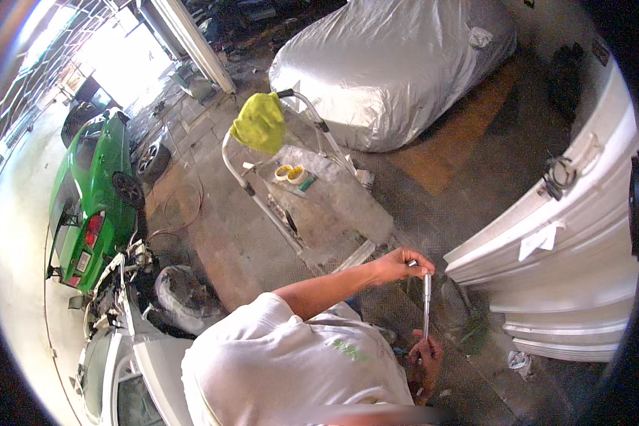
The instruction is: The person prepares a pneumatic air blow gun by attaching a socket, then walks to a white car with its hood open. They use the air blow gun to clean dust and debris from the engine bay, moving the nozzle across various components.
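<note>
A slim silver metal rod, thicker at its upper part, stands nearly upright in the view between my two hands; its exact kind cannot be made out. My left hand reaches across from the bare forearm and pinches the upper end between thumb and fingers. A small shiny piece shows beside those fingers. Lower down, my right hand is closed around the rod's other end, its fingers in shadow and partly hidden. Just right of the hands is a large white ribbed body panel.
Ahead stands a metal-framed platform with a yellow-green cloth over its rail and tape rolls on top. Behind is a silver-covered vehicle. A green car and a white car are on the left.
</note>
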Demonstrator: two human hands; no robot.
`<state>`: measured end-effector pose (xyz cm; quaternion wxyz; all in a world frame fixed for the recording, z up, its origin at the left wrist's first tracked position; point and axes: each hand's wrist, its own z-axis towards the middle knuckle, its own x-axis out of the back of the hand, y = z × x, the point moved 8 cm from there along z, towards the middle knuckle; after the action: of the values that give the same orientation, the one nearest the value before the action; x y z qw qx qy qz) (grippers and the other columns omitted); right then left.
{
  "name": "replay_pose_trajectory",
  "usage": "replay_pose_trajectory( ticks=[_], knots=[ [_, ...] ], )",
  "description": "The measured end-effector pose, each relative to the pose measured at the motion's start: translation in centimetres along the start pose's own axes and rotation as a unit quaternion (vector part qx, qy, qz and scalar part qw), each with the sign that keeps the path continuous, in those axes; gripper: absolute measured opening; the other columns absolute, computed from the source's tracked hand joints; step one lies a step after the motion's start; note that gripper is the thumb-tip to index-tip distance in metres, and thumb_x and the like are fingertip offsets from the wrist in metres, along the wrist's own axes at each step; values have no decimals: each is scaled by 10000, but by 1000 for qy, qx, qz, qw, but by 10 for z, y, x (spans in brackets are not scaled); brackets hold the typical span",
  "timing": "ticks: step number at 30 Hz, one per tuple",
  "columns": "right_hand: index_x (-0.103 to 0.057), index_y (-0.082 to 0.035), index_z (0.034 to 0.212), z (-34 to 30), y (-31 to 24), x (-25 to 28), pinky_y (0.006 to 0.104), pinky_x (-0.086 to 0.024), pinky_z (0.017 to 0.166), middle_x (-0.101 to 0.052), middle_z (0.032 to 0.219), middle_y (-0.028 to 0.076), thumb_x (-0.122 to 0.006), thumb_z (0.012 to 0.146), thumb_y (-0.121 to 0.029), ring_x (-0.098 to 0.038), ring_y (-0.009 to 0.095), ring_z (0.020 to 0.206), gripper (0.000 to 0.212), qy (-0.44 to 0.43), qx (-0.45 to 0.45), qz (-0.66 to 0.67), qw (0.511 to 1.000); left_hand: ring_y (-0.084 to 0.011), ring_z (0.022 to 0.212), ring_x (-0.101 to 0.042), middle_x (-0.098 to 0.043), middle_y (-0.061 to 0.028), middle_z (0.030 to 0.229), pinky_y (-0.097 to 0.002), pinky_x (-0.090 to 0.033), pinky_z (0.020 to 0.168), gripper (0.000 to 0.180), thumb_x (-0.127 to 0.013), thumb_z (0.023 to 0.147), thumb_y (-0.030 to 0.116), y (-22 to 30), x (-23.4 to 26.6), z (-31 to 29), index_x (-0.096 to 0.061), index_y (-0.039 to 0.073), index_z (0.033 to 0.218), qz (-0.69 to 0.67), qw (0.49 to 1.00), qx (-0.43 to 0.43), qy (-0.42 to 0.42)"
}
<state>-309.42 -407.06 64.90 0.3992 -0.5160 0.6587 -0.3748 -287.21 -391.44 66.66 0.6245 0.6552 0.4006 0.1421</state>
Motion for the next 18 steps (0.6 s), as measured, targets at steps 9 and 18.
replay_pose_trajectory(
  ticks=[9, 18],
  knots=[
    [-670, 15, 1205, -76, 31, 183, 217, -295, 459, -524, 655, -43, -649, 1027, -299, -413, 49, 505, 361, 67, -23, 36, 997, -116, 934, -665, -736, -31, 1000, -301, -533, 865, 219, -805, 924, 178, -51, -185, 98, -758, 27, 1076, 53, 995, -17, -84],
    [-700, 4, 1185, -188, 52, 276, 261, -365, 543, -529, 698, -45, -682, 995, -327, -456, 77, 590, 382, 367, -59, 105, 922, -186, 1053, -661, -740, -42, 1057, -390, -526, 878, 283, -759, 873, 183, -136, -327, 171, -719, 93, 1139, 39, 987, 102, -121]
  ],
)
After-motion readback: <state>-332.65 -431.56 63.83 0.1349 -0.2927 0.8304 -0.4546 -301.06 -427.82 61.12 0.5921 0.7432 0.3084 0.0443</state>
